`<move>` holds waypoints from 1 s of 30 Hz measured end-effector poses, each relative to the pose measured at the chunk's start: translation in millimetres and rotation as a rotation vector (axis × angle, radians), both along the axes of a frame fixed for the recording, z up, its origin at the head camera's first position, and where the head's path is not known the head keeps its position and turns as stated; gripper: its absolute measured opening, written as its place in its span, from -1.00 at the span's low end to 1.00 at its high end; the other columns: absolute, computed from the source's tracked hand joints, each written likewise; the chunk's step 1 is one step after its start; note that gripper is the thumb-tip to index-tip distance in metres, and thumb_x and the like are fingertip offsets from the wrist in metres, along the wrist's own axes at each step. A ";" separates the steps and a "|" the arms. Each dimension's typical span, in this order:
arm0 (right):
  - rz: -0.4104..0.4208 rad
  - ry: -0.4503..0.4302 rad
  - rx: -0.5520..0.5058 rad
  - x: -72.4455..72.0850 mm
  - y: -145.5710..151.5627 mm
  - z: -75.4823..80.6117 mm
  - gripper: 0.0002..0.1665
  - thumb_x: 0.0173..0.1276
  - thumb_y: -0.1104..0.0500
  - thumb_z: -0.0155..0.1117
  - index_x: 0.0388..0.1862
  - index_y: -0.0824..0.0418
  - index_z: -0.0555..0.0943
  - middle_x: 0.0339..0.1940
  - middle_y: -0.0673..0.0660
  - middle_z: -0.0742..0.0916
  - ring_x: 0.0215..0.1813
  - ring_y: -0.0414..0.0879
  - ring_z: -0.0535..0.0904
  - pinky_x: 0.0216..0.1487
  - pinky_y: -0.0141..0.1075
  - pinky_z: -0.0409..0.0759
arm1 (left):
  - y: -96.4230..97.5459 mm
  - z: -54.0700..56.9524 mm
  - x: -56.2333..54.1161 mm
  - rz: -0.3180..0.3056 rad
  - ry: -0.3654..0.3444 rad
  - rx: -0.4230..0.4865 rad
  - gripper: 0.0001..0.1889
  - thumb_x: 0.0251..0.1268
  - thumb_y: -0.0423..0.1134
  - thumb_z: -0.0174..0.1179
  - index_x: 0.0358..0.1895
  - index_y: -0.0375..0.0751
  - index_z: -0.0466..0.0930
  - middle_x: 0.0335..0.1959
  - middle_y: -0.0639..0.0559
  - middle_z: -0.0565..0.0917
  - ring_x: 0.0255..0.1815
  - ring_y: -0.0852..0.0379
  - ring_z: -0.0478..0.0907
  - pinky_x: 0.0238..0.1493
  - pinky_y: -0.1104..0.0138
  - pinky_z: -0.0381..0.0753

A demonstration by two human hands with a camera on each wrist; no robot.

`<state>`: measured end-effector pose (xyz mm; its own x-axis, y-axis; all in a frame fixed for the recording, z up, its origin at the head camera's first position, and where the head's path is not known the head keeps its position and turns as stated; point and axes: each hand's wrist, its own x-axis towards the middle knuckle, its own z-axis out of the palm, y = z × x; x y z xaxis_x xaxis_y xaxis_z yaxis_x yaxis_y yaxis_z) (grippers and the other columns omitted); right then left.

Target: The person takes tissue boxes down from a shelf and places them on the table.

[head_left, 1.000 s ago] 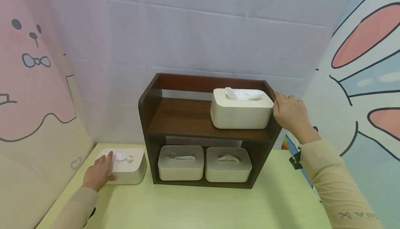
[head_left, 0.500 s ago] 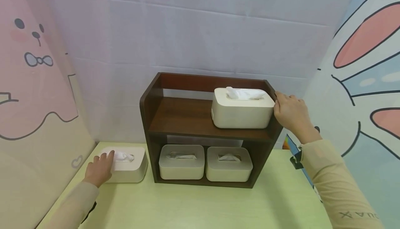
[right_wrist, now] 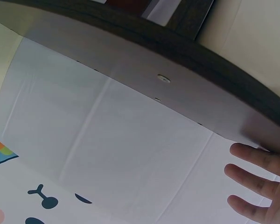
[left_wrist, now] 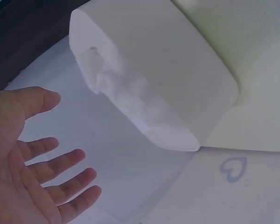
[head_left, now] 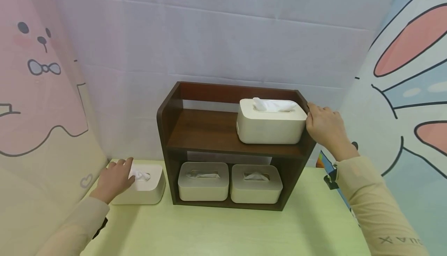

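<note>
A white tissue box (head_left: 144, 194) with a tissue sticking out of its slot stands on the table, left of the shelf. My left hand (head_left: 115, 178) hovers over its left part in the head view, partly hiding it. Seen from the left wrist, that hand (left_wrist: 32, 158) is spread and apart from the box (left_wrist: 168, 65). My right hand (head_left: 326, 128) holds the right side panel of a dark brown two-tier shelf (head_left: 202, 128) near its upper corner. Several fingers (right_wrist: 252, 179) extend along the panel's outer side (right_wrist: 130, 63) in the right wrist view; the thumb is hidden there.
Another tissue box (head_left: 272, 128) sits at the right of the upper tier. Two more, one left (head_left: 203, 188) and one right (head_left: 256, 190), stand side by side on the lower tier. The light green table (head_left: 223, 230) is bounded by cloth walls behind and at both sides.
My left hand has lifted off the tissue box's top and moved slightly up. The right hand stays at the shelf panel. All boxes keep their places.
</note>
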<state>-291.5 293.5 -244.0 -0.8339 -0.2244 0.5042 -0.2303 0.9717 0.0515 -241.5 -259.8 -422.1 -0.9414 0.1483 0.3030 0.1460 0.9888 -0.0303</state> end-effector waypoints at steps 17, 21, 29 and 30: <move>-0.003 -0.005 -0.010 0.4 -0.2 0.3 -0.50 0.38 0.19 -0.25 0.19 0.45 0.34 0.06 0.47 0.54 -0.02 0.40 0.44 -0.13 0.25 0.36 | 31.3 98.3 4.5 -0.142 0.324 0.024 -0.45 0.05 -0.20 0.21 0.10 -0.45 0.35 -0.09 -0.45 0.53 -0.17 -0.45 0.46 -0.38 -0.18 0.47; 0.001 -0.004 -0.018 0.4 0.0 0.4 -0.50 0.38 0.19 -0.25 0.20 0.44 0.34 0.06 0.47 0.54 -0.03 0.40 0.44 -0.14 0.25 0.36 | 38.0 116.2 2.5 -0.142 0.357 0.040 -0.48 0.11 -0.20 0.16 0.12 -0.42 0.35 -0.08 -0.42 0.53 -0.15 -0.44 0.45 -0.35 -0.18 0.46; 0.003 -0.002 -0.029 0.4 1.2 0.3 -0.50 0.38 0.19 -0.26 0.19 0.44 0.34 0.06 0.48 0.54 -0.04 0.40 0.44 -0.14 0.25 0.35 | 56.6 148.6 -2.1 -0.152 0.437 0.087 -0.58 0.21 -0.26 0.06 0.11 -0.38 0.40 -0.08 -0.38 0.56 -0.15 -0.41 0.46 -0.33 -0.16 0.46; 0.003 -0.004 -0.030 0.6 1.1 0.4 -0.50 0.38 0.19 -0.26 0.19 0.44 0.34 0.06 0.48 0.54 -0.04 0.41 0.44 -0.14 0.25 0.35 | 59.1 153.3 -2.3 -0.156 0.452 0.091 -0.60 0.22 -0.27 0.05 0.11 -0.38 0.41 -0.09 -0.38 0.57 -0.16 -0.41 0.46 -0.32 -0.15 0.46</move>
<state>-290.9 294.7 -243.5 -0.8351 -0.2124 0.5075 -0.2339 0.9720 0.0219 -243.8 -200.6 -268.8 -0.6814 0.2310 0.6945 0.2850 0.9577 -0.0390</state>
